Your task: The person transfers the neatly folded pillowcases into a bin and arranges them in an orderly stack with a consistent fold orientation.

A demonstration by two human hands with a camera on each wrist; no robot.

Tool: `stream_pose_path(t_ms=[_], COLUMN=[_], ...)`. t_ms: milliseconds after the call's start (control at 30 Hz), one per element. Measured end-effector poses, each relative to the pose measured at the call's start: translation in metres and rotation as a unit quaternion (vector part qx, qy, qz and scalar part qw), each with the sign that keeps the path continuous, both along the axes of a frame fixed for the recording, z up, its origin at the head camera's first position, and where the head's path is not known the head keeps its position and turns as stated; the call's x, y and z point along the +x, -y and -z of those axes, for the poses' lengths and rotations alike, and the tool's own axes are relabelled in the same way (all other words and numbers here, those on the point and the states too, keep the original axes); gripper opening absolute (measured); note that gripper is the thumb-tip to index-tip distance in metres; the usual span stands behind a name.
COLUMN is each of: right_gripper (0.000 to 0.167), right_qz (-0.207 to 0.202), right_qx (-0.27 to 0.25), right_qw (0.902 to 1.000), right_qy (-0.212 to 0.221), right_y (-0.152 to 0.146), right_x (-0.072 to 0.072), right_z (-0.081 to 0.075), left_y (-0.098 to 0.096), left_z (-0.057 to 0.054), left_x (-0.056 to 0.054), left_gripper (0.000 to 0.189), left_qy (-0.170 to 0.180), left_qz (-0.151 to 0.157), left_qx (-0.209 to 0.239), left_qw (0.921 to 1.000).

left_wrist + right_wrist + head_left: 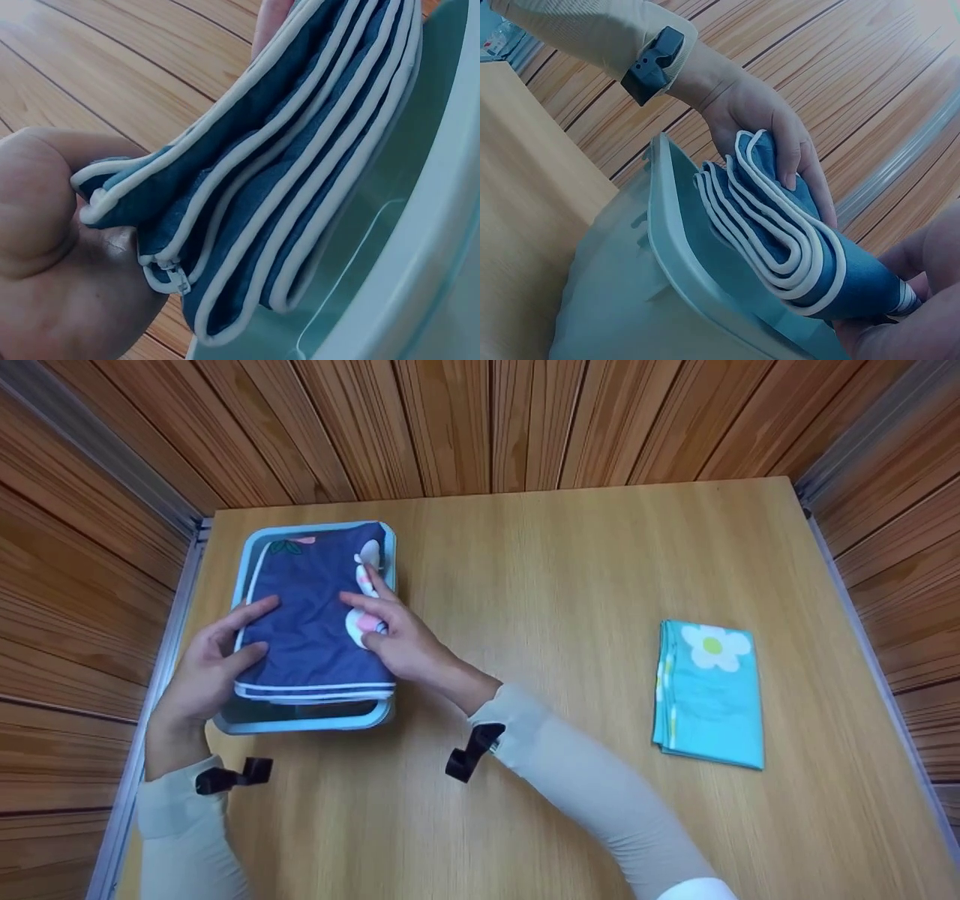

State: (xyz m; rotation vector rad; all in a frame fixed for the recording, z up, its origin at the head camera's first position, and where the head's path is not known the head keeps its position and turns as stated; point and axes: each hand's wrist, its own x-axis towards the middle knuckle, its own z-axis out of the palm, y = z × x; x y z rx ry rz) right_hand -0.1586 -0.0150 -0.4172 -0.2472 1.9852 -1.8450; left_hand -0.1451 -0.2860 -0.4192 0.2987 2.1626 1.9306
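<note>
A folded navy cloth [307, 607] with white piping and printed flowers lies across the top of a light blue plastic basket [300, 727]. My left hand [206, 664] grips its left edge, with a finger and the thumb showing on top. At the right edge my right hand [405, 637] pinches the cloth beside a pink-and-white print. Stacked folds of the cloth [300, 150] and a small white zipper pull [177, 279] show in the left wrist view. In the right wrist view the folds hang over the basket's rim [667, 225].
A folded turquoise cloth [709, 697] with a white flower lies on the right of the wooden table [525, 585]. Wood-plank walls [525, 427] stand behind and at both sides. The basket is near the table's left edge.
</note>
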Motion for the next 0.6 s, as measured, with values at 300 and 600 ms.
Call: stream_pose_path(t_ms=[300, 600], right_gripper=[0.052, 0.053], right_qz=[-0.013, -0.031], right_qx=[-0.009, -0.02], right_qw=[0.9999, 0.9993], right_qy=[0.006, -0.001], right_y=[0.006, 0.011], right_x=[-0.002, -0.002], right_z=[0.001, 0.003], left_y=[0.011, 0.021], left_z=[-0.001, 0.0], left_x=[0.002, 0.003], left_gripper=[0.047, 0.048], left_qy=[-0.003, 0.019], left_qz=[0.012, 0.008], left_qx=[0.017, 0.025], left_qw=[0.9998, 0.9995])
